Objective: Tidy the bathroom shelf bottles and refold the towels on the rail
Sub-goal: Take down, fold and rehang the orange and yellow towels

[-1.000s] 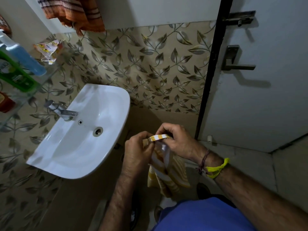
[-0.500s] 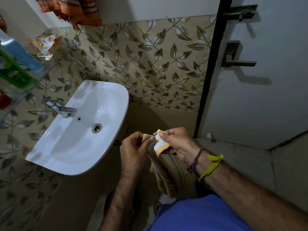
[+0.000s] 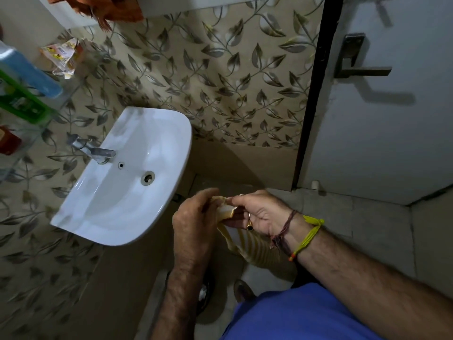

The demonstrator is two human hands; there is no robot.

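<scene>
A yellow-and-white striped towel [image 3: 247, 244] hangs below my hands, in front of my body and right of the sink. My left hand [image 3: 193, 217] pinches its top edge from the left. My right hand [image 3: 259, 212] grips the same edge from the right, with the cloth bunched between the two. An orange striped towel [image 3: 107, 8] hangs at the top left edge of view. On the glass shelf [image 3: 66, 92] at the left lie a blue bottle [image 3: 31, 72], a green bottle [image 3: 22, 101] and crumpled sachets [image 3: 62, 54].
A white sink [image 3: 166, 153] with a metal tap [image 3: 95, 150] juts from the leaf-patterned wall at the left. A grey door [image 3: 392, 133] with a lever handle [image 3: 362, 69] stands at the right. A red item [image 3: 8, 141] sits on a lower shelf. Tiled floor lies below.
My hands have drawn closer together on the towel's top edge, bunching it. The view has tilted down slightly, so the orange towel sits higher in frame.
</scene>
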